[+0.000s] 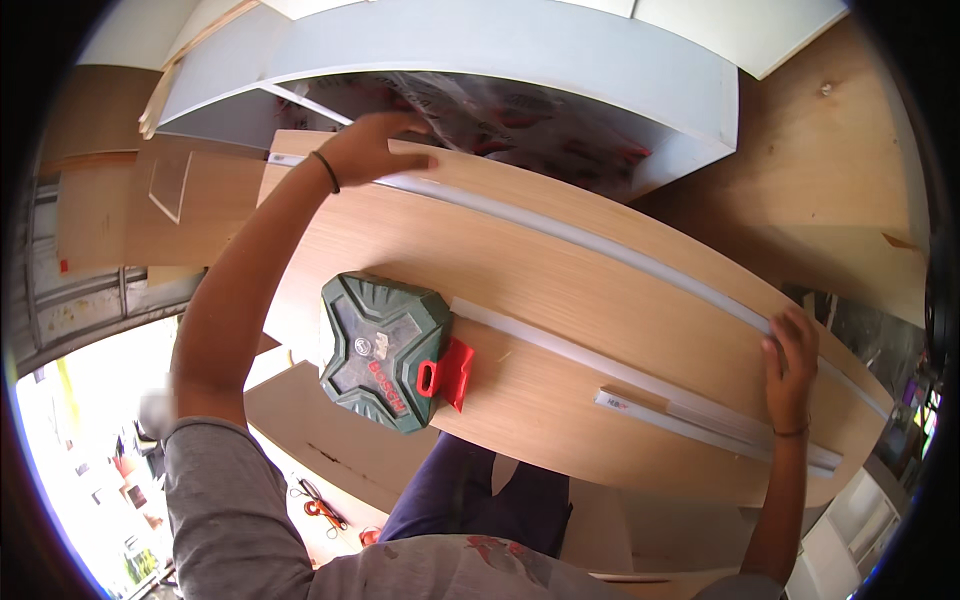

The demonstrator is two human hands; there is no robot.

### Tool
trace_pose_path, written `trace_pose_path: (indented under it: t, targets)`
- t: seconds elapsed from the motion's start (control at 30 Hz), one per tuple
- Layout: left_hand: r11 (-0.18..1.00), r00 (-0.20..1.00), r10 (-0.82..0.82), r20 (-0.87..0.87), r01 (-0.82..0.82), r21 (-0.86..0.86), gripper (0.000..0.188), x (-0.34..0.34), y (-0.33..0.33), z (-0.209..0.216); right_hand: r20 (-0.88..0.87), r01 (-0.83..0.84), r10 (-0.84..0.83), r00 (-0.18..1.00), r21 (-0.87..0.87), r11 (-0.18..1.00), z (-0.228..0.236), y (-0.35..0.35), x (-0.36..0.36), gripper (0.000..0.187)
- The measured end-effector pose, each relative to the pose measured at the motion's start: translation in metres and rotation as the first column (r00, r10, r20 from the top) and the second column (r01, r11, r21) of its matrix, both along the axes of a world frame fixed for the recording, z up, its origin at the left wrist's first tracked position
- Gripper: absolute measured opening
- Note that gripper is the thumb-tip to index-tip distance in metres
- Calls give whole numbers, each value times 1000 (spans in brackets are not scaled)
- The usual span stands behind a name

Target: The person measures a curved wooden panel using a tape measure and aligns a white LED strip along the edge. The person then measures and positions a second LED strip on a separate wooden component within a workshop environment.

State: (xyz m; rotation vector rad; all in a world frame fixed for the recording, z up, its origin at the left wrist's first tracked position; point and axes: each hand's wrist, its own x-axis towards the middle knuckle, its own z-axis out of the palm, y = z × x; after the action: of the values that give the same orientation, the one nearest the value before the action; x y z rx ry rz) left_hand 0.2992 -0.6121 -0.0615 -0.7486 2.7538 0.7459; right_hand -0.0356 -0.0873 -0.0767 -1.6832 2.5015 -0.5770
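Note:
A long pale wood-grain panel (400,235) lies in front of me, with a slim white-silver strip (600,250) running along its far side. My left hand (372,150) is at the far left edge of the panel, over the strip. Its thumb and fingers are apart and it holds nothing I can make out. Toward the right end, my right hand (792,370) rests with spread fingers, their tips at the same strip. A second white strip (560,347) lies nearer to me. Beside its right part is a shorter labelled strip (650,412).
A green tool case (385,350) with a red latch sits on the panel's near left, beside a red flat piece (457,375). Behind the panel stands a white open cabinet box (500,50) holding plastic-wrapped material. Orange-handled scissors (322,508) lie lower left. Plywood (830,130) stands at right.

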Motion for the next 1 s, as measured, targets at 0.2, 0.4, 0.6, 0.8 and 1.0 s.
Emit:
trace_pose_path:
  t: [0.2, 0.4, 0.6, 0.8, 1.0]
  targets:
    - [997, 991, 36, 130, -26, -76, 76, 20, -7, 6, 122, 138, -143, 982, 54, 989, 1, 24, 2, 25]
    - [993, 994, -48, 100, 58, -100, 65, -20, 12, -12, -78, 210, -203, 976, 88, 974, 10, 70, -24, 31]
    - [997, 975, 82, 209, -78, -24, 70, 8, 24, -1, -21, 25, -25, 999, 13, 1000, -6, 20, -38, 33]
    - [984, 911, 156, 381, -112, -135, 98, -1, -10, 11, -66, 130, -128, 990, 35, 991, -28, 105, -49, 37]
    - [960, 957, 143, 253, -72, -270, 92, 32, 8, 0, -123, 131, -127, 984, 24, 991, -26, 101, -35, 38]
